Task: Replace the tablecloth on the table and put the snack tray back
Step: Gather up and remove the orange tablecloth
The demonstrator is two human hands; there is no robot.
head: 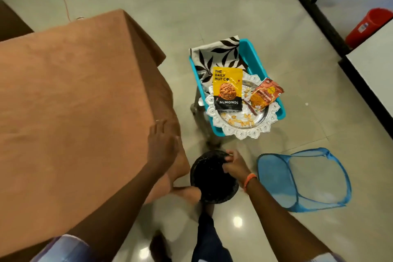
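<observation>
The tablecloth (pixel 80 91) on the bench is soft brown fabric, light and limp by the look of it; it drapes over the corner and hangs in folds at the near side. I judge it will slide and bunch if I pull from one point, so the hanging edge or a corner is the place to take it. My left hand (pixel 162 140) lies flat on it near the corner, fingers straight and apart, pressing rather than gripping. My right hand (pixel 234 164) pinches the rim of a dark round bowl (pixel 212 178) held low beside the bench.

A folded cloth (pixel 217 55), pale with black leaves, sits in a turquoise crate (pixel 253 57) on the floor. Across the crate's near end rests the tray (pixel 242 132), silvery with a scalloped lacy rim, stiff and probably slippery. It carries an almond pouch (pixel 228 89), a red snack packet (pixel 263 93) and loose nuts (pixel 240 121), so I would lift it level by opposite rims. A blue mesh hamper (pixel 304 178) lies on its side nearby.
</observation>
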